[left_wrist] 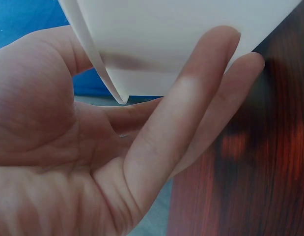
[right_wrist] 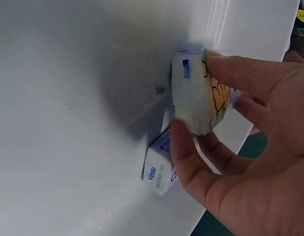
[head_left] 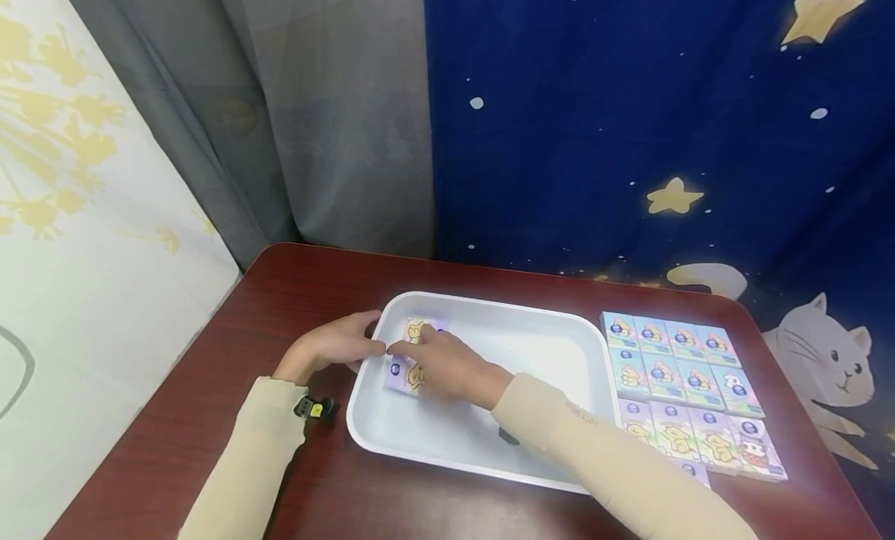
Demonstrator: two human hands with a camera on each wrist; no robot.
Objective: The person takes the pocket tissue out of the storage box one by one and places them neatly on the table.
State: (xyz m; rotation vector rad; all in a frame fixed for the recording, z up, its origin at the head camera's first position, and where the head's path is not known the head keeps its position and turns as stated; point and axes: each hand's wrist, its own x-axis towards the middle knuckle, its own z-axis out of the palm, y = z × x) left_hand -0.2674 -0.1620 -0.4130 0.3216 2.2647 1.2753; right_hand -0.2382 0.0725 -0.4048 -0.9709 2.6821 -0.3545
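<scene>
A white tray (head_left: 545,353) lies in front of me on the dark red table. My left hand (head_left: 339,342) holds the tray's left rim, thumb at the edge and fingers along the outer wall (left_wrist: 147,29). Inside, at the left end, my right hand (head_left: 450,361) pinches a purple tissue pack (right_wrist: 190,91) between thumb and fingers, covering part of it. A second tissue pack (right_wrist: 159,164), printed "Vinda", sits close beside the held one, on its far side, toward the curtain.
Right of the tray, small tissue packs lie in neat rows, blue ones (head_left: 660,377) at the back and purple ones (head_left: 716,447) in front. My right sleeve (head_left: 594,439) crosses over the tray's front rim. Behind the table (head_left: 336,276) hang a grey curtain and a blue one.
</scene>
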